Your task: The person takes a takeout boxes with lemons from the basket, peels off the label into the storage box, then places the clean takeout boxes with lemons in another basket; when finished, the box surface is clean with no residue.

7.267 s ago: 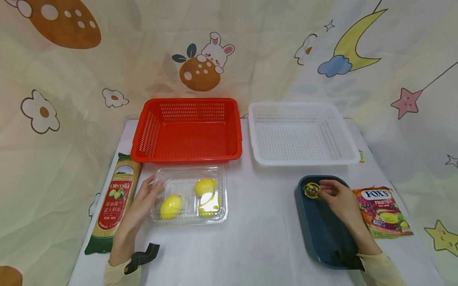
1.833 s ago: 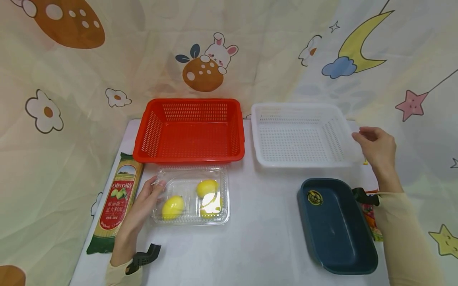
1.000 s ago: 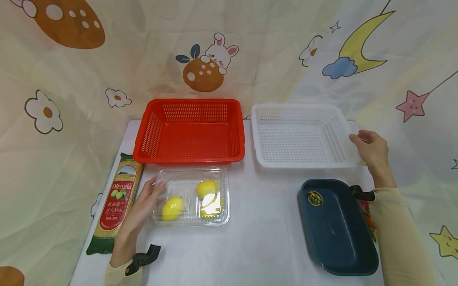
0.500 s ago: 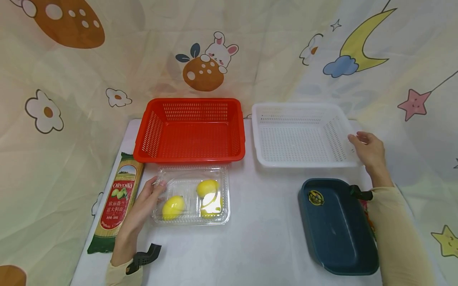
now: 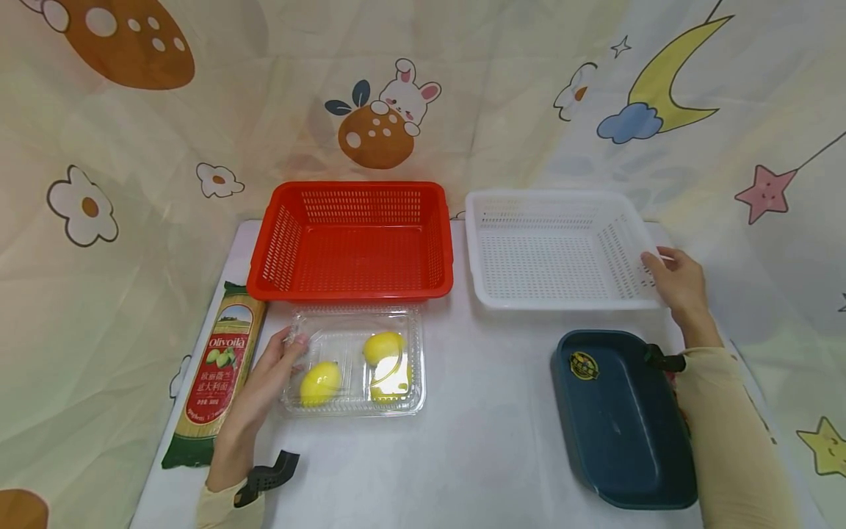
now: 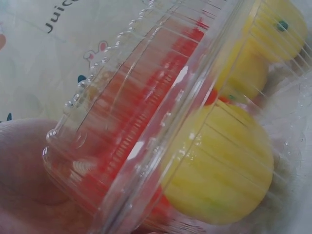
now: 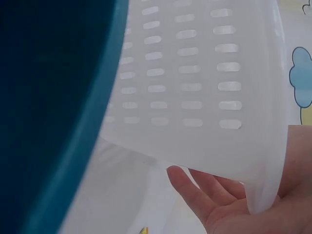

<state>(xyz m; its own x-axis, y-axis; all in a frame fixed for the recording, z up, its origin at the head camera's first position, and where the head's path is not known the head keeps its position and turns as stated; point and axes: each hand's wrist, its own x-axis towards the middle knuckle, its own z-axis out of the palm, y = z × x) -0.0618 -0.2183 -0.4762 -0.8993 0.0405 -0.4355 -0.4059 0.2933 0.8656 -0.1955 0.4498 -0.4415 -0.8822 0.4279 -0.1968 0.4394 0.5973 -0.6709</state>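
Observation:
My left hand [image 5: 264, 375] holds the left edge of a clear plastic clamshell box [image 5: 420, 367], which rests on the table with lemons [image 5: 320, 383] inside. In the left wrist view, the lemons [image 6: 219, 165] show yellow through the ribbed clear wall. At the right end of the white perforated basket [image 5: 535, 257], my right hand [image 5: 681, 285] grips the rim, thumb over the top. The right wrist view shows the fingers [image 7: 195, 195] under and outside that rim [image 7: 265, 185]. The basket stands on the table with nothing in it.
A red perforated basket [image 5: 357, 250] stands left of the white one. The spaghetti packet [image 5: 214, 375] lies at far left, beside my left forearm. A dark blue bin [image 5: 621, 433] sits at front right, close to my right sleeve [image 5: 734, 433], which covers most of a candy bag.
My right hand has gone from the dark blue bin to the white basket's right rim, then slid slightly nearer along it. The left hand and the clamshell box have stayed put.

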